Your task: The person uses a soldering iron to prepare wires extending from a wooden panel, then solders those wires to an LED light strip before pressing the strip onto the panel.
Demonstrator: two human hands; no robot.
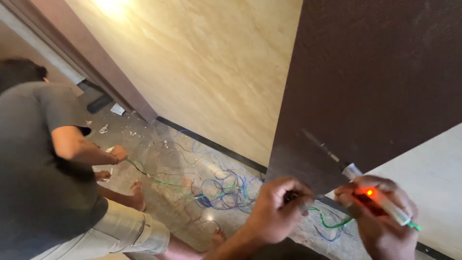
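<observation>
The right hand (382, 221) holds a glowing tester screwdriver (375, 195). The left hand (276, 209) pinches a green wire (334, 224) just beside its tip.

Landmark: dark brown panel (375, 82), upper right, standing on edge. Left of it, a beige marbled wall (202, 72) w/ black skirting (211, 142) along its base; below-left of panel, loose blue & green wires (226, 188) tangled on the speckled stone floor (163, 154). Far left of panel, a crouching co-worker (43, 168) in grey shirt & light shorts, barefoot, w/ a brown door frame (91, 67) and white debris (117, 109) beyond; pale surface (433, 173) lies right of panel.
</observation>
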